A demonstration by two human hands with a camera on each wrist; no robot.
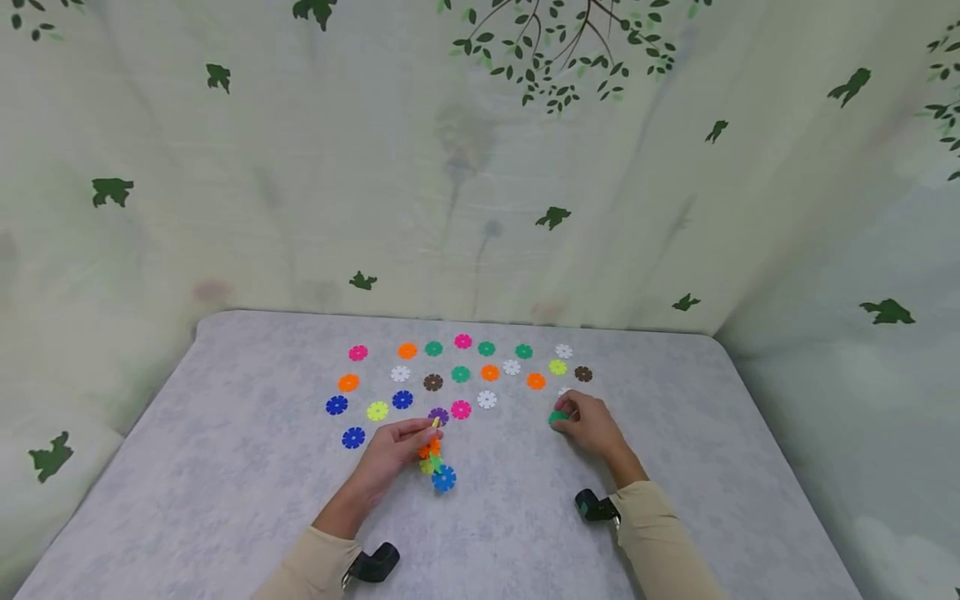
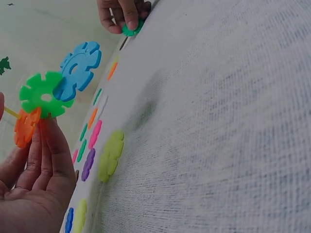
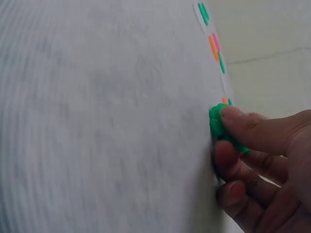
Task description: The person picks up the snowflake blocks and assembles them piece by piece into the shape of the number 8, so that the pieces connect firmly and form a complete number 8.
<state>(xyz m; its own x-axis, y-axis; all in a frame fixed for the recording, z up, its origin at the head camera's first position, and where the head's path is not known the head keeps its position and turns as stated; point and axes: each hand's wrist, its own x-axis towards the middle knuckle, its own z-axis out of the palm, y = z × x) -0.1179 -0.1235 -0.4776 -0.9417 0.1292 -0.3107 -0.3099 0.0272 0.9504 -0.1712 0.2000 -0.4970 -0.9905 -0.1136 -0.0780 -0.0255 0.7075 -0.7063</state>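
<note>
My left hand [image 1: 393, 454] holds a chain of slotted flower-shaped plastic discs above the table. In the left wrist view its orange disc [image 2: 26, 127] is by the fingers, a bright green disc [image 2: 46, 96] is joined to it, and a blue disc [image 2: 78, 70] is at the far end. A thin yellow edge [image 2: 11, 112] shows beside the orange one. Below the chain, a yellow-green disc [image 2: 112, 155] appears to lie on the cloth. To the right, my right hand [image 1: 588, 423] pinches a darker green disc [image 1: 558, 418] at the tabletop, thumb and fingers partly covering it.
Loose discs lie in rough rows toward the table's back, among them a purple disc [image 1: 438, 415], a pink disc [image 1: 461, 409] and a brown disc [image 1: 583, 373]. A white disc [image 1: 564, 391] is partly hidden behind the right hand. A leaf-patterned curtain [image 1: 480, 208] encloses the table [image 1: 225, 467].
</note>
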